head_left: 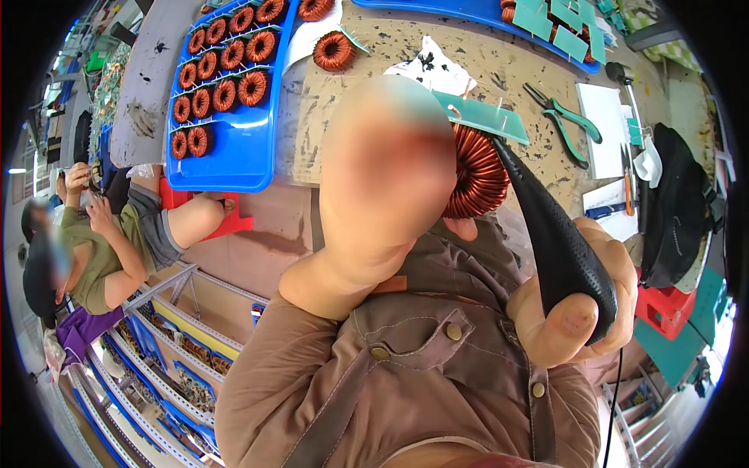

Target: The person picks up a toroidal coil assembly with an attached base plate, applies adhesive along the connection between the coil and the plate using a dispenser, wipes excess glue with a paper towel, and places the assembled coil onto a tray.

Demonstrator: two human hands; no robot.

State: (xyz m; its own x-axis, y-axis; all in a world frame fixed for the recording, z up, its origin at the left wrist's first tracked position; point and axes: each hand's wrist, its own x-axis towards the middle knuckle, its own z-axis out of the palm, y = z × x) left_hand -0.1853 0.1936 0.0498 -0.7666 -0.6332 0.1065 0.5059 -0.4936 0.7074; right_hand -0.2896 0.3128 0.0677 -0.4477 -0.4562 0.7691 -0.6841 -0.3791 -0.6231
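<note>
My left hand [382, 171], partly blurred, is closed around a copper-wound coil [477, 173]; a fingertip shows beneath the coil. A green board [488, 117] with thin upright pins lies against the coil's upper side. My right hand [581, 312] grips a black tapered tool [558, 242], its thumb pressed on the wide end. The narrow end of this tool reaches the coil beside the board's lower edge. Whether it touches the wire I cannot tell. Behind my hands, white paper [433, 66] with black marks lies on the worn table [374, 39].
A blue tray [222, 175] holds rows of coils at the upper left; another coil [334, 51] lies beside it. Green-handled pliers [573, 121] are at the right, near a black bag [675, 210]. A person [117, 249] sits at far left. Another blue tray [445, 6] holds green boards.
</note>
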